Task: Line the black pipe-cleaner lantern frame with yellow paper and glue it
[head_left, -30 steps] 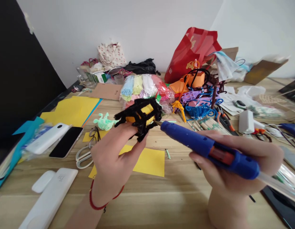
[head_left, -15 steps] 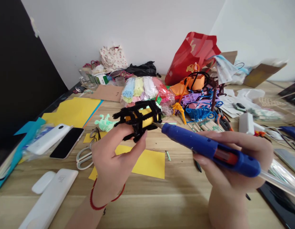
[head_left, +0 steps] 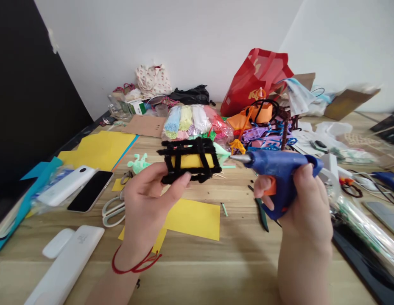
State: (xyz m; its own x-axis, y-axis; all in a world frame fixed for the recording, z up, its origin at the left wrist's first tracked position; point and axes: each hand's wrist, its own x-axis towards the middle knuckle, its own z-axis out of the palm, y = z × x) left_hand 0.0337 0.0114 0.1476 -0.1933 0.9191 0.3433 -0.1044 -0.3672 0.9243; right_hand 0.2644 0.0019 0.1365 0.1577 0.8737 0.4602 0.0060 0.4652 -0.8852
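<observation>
Between the thumb and fingers of my left hand [head_left: 149, 203] is a small lantern-like frame [head_left: 200, 149] made of fuzzy black pipe cleaners. Yellow paper [head_left: 192, 161] shows through its bars. My right hand [head_left: 305, 207] grips a blue glue gun [head_left: 276, 165] by the handle, with fingers around the orange trigger [head_left: 269, 186]. The metal nozzle points left, a short way from the frame's right end. Pale green material lies between nozzle and frame in this view; I cannot tell whether it touches either.
Yellow paper [head_left: 197, 218] lies under my hands, with scissors [head_left: 113, 211] and a phone [head_left: 90, 190] to the left. A bag of coloured pipe cleaners [head_left: 197, 120] and a red bag [head_left: 257, 80] stand behind. Dark-handled pliers [head_left: 262, 216] lie near my right hand.
The glue gun has turned upright and its nozzle has drawn back right from the frame. My left hand has rotated the frame so its long side faces me.
</observation>
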